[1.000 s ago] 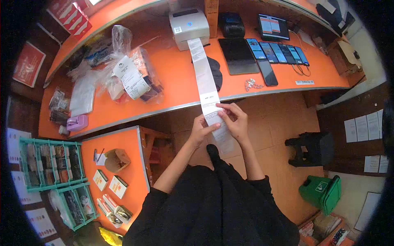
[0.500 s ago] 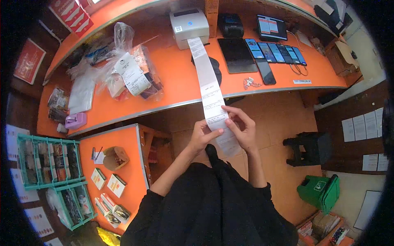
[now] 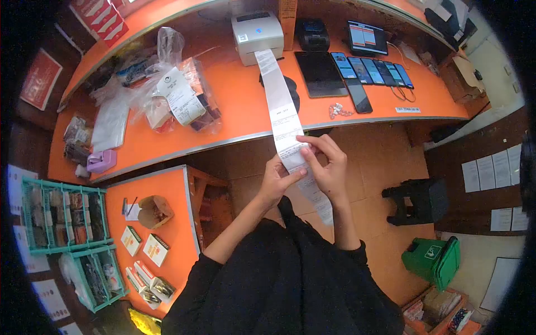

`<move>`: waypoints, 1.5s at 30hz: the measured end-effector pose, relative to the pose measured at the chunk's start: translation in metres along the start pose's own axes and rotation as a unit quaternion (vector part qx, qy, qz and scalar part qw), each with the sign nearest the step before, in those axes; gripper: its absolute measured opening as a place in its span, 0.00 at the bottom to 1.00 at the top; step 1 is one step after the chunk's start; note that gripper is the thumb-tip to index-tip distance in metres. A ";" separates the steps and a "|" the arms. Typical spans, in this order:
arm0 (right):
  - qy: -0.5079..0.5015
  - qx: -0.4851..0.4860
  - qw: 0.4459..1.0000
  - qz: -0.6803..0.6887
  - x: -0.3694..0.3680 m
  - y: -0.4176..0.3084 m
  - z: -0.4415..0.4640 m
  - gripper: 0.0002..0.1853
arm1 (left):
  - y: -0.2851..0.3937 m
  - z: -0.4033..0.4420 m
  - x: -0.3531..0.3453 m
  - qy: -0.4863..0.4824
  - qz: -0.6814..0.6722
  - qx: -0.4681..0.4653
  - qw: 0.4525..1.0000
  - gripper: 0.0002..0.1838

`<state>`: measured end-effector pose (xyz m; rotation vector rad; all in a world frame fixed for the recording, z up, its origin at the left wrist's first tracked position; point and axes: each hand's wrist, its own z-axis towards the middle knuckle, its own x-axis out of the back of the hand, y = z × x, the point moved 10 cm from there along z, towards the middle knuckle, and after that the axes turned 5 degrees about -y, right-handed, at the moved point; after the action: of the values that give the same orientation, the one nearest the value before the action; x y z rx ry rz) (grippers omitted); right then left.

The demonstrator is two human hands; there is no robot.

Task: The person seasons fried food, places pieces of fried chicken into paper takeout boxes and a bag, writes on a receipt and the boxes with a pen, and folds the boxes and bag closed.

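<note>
Both your left hand and your right hand held the printed paper strip in front of the printer, each grip narrow, pinching the strip. Much of it was out, running over the counter and past its edge; its upper end was not yet detached from the printer. A bagged parcel lay left of the printer, a dark tablet to its right.

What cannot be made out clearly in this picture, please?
Head view, paper strip: fine print too small and blurred.
Head view, left hand: some fingertips hidden behind the strip.
Head view, dark object: partly covered by the strip.
Head view, phones: screen text too small.
Head view, yellow item: cut off by the bottom edge.
</note>
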<state>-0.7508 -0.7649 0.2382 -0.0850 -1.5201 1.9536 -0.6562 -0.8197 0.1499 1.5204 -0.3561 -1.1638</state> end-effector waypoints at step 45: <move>0.045 0.087 0.992 -0.078 0.011 -0.087 -0.006 0.44 | 0.033 -0.041 -0.043 -0.057 -0.070 -0.010 0.996 0.41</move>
<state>-0.7180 -0.7440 0.3169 0.0196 -1.2551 1.9207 -0.6314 -0.7744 0.1946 1.4846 -0.3171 -1.3638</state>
